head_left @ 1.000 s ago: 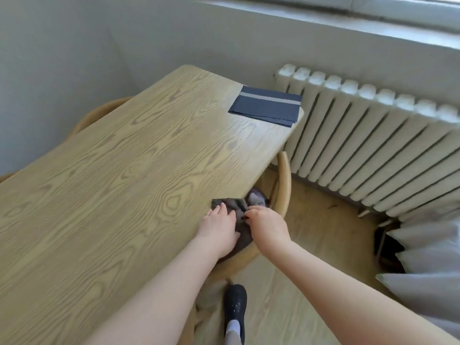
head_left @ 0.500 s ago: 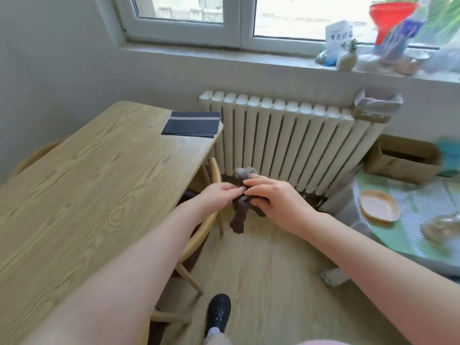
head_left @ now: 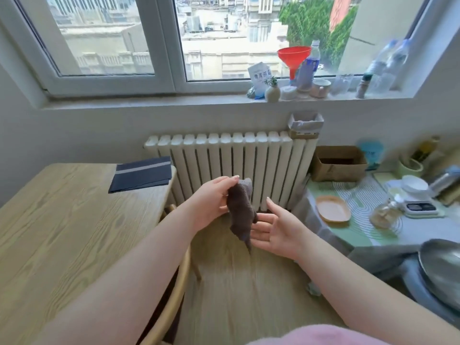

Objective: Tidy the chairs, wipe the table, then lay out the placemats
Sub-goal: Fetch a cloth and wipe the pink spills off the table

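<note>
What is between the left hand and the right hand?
In the head view, the brown cloth hangs between them: the left hand grips it; the right hand is open beside it.

Left of my hands the tabletop point(head_left: 62, 232) runs off the frame, my left forearm hides most of the chair point(head_left: 174, 302), and the cloth point(head_left: 241, 212) covers my right fingertips.

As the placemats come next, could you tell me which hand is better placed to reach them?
Probably the left hand: it is nearer the placemats on the table, but it grips the cloth. The right hand is open, farther off.
</note>
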